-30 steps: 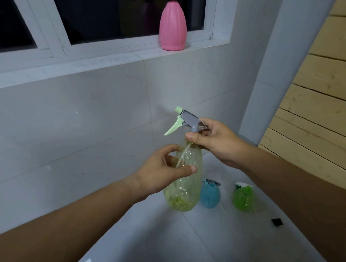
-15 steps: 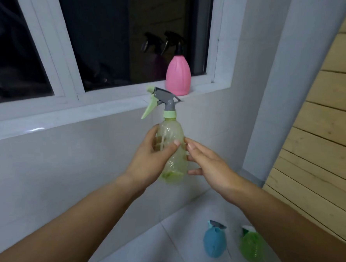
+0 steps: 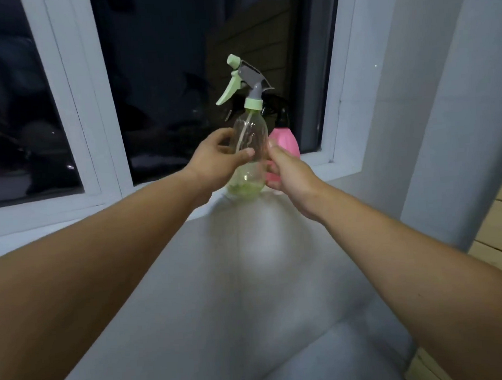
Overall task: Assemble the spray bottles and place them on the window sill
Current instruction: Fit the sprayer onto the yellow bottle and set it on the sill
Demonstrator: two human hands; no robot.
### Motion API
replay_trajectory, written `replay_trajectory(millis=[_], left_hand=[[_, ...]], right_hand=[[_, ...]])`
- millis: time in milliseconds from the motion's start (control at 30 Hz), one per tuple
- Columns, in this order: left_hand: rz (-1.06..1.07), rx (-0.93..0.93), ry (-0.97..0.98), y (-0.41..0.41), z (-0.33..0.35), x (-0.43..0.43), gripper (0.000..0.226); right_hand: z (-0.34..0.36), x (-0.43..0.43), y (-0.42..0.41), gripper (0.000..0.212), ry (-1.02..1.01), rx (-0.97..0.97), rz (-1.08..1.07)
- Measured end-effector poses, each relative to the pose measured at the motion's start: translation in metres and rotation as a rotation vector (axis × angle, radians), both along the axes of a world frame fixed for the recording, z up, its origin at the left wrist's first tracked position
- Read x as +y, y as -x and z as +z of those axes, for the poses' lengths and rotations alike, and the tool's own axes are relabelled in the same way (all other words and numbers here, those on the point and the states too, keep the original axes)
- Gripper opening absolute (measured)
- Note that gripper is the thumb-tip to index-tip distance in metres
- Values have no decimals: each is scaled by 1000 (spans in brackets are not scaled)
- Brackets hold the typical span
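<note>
Your sprayer is on, and the bottle has come up from low over the floor to the sill. A second ago your right hand was at the collar. It has since dropped to the bottle's lower right side. That reads as the screwing step finished and the placing step nearly done. The base looks level with the sill's front edge, though I cannot tell if it is resting yet.

Your left hand is wrapped round the bottle's middle, thumb in front. The right touches the side, and I cannot tell whether it grips or only steadies.

Room is tight to the right. The pink bottle stands just beside and behind yours, and the frame closes off that end. To the left the sill runs on. The base sits near the front lip, so I would push it further in before letting go, and keep the trigger off the glass. The two bottles seen on the floor are out of view now and probably still need doing.
</note>
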State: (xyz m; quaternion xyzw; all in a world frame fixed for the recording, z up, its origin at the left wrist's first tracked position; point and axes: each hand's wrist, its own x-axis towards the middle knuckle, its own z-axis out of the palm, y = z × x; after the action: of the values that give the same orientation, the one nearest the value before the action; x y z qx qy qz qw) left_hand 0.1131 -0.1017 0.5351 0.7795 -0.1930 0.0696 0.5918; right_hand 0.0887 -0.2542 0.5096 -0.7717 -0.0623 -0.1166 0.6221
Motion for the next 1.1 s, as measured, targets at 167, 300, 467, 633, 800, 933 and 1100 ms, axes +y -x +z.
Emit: replay_trajectory(millis=[167, 300, 467, 633, 800, 933, 1100], left_hand=[[-17, 39, 29, -21, -18, 5, 46], [-9, 47, 75, -27, -24, 5, 47], [17, 27, 92, -30, -29, 2, 52], [22, 42, 85, -32, -32, 3, 57], [22, 29, 99, -31, -31, 1, 49], [47, 42, 82, -30, -32, 2, 64], [168, 34, 15, -20, -29, 8, 87]], right_hand=[[-9, 5, -15, 80, 53, 5, -12], [-14, 6, -18, 84, 69, -2, -3], [-17, 10, -23, 87, 103, -2, -19], [-21, 8, -24, 71, 112, -20, -8], [-24, 4, -25, 49, 93, -75, 39], [-28, 5, -29, 69, 78, -40, -9], [-25, 1, -16, 57, 50, -92, -98]])
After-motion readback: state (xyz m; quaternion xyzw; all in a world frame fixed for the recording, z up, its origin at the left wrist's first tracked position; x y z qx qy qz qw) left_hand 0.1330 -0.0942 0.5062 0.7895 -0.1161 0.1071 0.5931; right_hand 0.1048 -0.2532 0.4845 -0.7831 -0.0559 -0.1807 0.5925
